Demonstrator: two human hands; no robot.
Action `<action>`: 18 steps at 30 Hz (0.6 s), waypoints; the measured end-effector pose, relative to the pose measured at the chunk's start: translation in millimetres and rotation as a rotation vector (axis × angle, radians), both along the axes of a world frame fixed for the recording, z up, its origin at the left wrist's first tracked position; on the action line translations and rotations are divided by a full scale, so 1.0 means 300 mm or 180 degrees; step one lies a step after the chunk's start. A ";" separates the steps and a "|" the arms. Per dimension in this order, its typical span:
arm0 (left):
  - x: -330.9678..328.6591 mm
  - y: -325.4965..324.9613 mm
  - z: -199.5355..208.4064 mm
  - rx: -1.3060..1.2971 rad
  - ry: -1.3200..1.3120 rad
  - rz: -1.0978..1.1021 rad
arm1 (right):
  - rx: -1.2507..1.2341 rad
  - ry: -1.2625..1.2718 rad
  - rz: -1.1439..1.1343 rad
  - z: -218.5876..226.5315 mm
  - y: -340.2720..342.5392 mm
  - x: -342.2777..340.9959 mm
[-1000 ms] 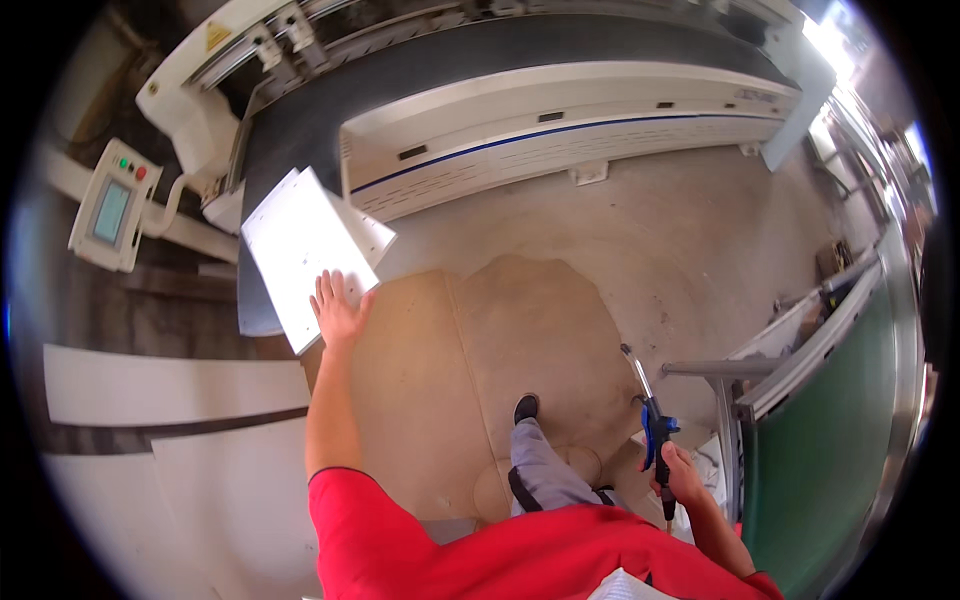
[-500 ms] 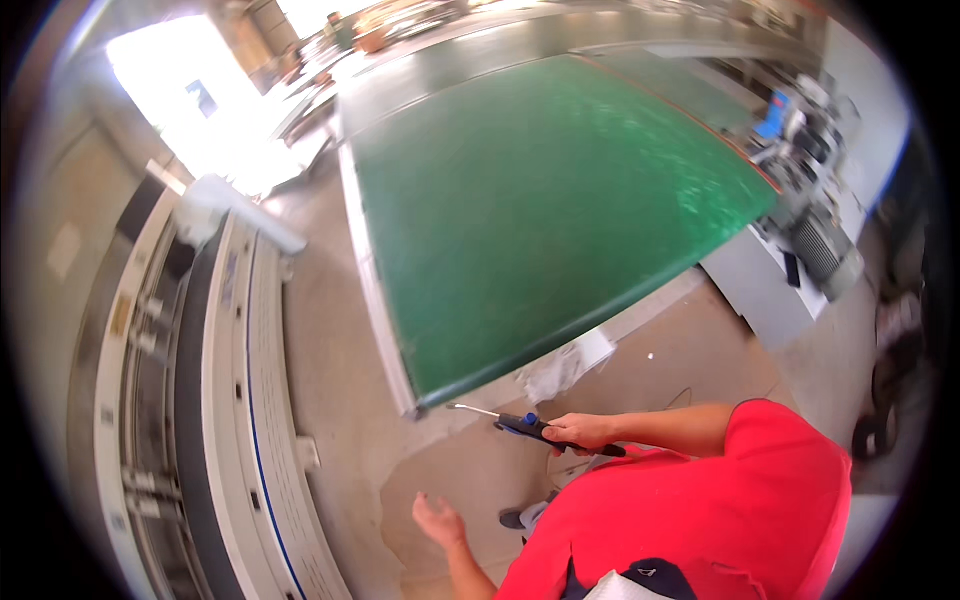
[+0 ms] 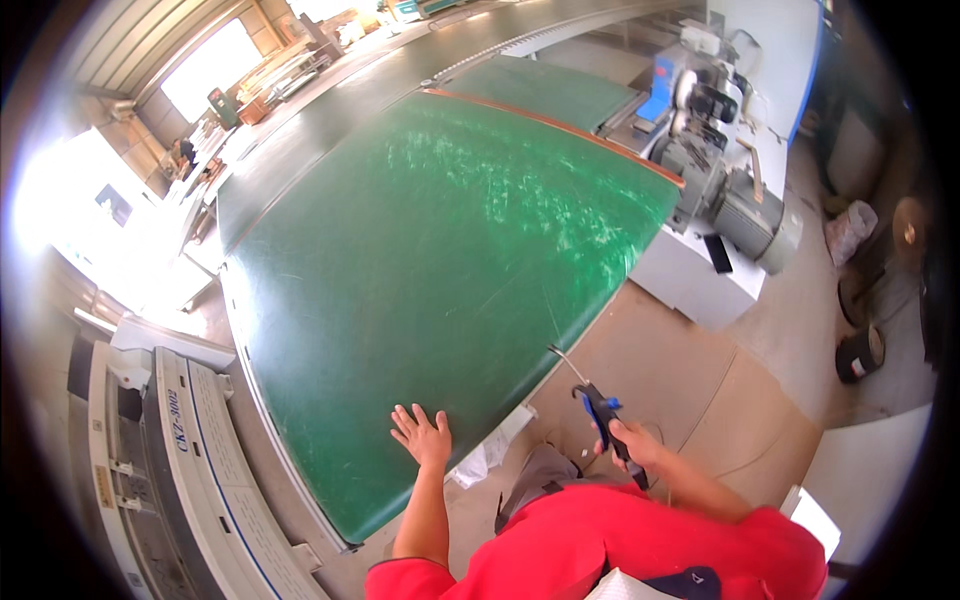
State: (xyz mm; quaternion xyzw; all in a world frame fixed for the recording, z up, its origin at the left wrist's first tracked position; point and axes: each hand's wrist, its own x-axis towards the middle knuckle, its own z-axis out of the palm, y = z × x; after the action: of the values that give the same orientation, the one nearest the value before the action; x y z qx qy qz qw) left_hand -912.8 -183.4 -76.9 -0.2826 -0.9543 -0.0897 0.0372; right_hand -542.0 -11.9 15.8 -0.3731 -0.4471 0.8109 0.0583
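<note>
A: In the head view, where was the left hand (image 3: 424,436)?

B: Low in the middle of the frame, fingers spread wide and flat on the near edge of the big scuffed green tabletop (image 3: 420,250), gripping nothing.

A: And the right hand (image 3: 632,447)?

B: Lower right of centre, closed around the grip of a blue pistol-shaped air blow gun with a thin metal nozzle (image 3: 590,392); the nozzle pointed up-left toward the tabletop's edge.

A: How would that gun handle?

B: Light and rigid, I'd judge, best held by the grip; the thin nozzle looked bendable. A grey motor unit (image 3: 745,215) sat at upper right, and a white machine (image 3: 190,470) at lower left.
</note>
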 end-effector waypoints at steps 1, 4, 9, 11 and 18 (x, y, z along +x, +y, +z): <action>-0.032 0.035 -0.010 -0.0111 -0.0049 0.0134 | -0.0006 0.0001 -0.0039 -0.018 0.022 0.018; -0.159 0.097 0.010 -0.0122 -0.0001 0.0226 | 0.0021 -0.0029 -0.0078 -0.051 0.117 0.016; -0.412 0.170 0.000 -0.0018 -0.0008 0.0291 | 0.0185 -0.0141 0.0143 -0.061 0.312 -0.149; -0.495 0.188 -0.006 -0.0061 -0.0015 0.0336 | 0.0200 -0.0169 0.0276 -0.044 0.373 -0.225; -0.686 0.395 -0.048 0.0006 0.0069 0.0834 | 0.0466 0.0053 0.0411 0.022 0.669 -0.404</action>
State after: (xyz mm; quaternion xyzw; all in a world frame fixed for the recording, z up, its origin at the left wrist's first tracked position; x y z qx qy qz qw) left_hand -1118.6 -64.8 -91.2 -0.1563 -0.9825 -0.0820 0.0592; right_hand -663.2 188.7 22.3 -0.3314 -0.5279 0.7811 0.0368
